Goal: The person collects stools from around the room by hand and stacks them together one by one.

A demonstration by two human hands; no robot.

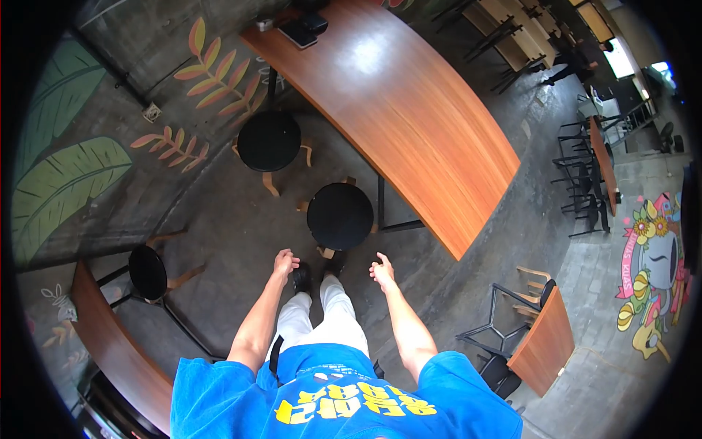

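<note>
My left hand is out in front of me above the floor, its fingers curled, and what they hold, if anything, is too small to make out. On the other side, my right hand has its index finger extended and the other fingers partly bent, with nothing visible in it. Just beyond both hands stands a round black stool with wooden legs, touched by neither. A long wooden table extends past the stool.
Another black stool stands farther off, and a third is at the left by a wooden counter. A smaller table with chairs is at the lower right. Dark objects lie on the long table's far end.
</note>
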